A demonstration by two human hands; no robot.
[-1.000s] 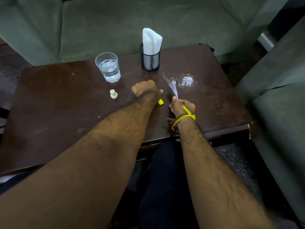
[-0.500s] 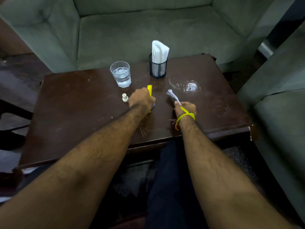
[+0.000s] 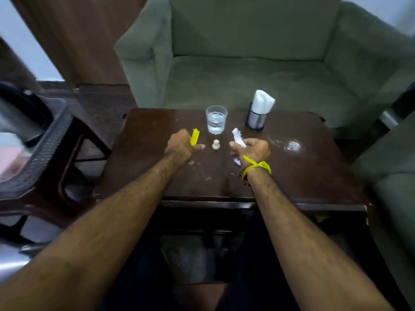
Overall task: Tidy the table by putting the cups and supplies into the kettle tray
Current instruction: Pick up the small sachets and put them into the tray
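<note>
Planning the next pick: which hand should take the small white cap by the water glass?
Left, probably. The left hand and right hand flank the white cap, but both grip things: yellow packet, white packet. The left thumb is extended toward the cap.

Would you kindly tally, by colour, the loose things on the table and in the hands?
Yellow: 1, sachet in left hand
White: 3, sachet in right hand, small cap, napkins
Clear: 1, glass
Black: 1, mesh holder
Total: 6
</note>
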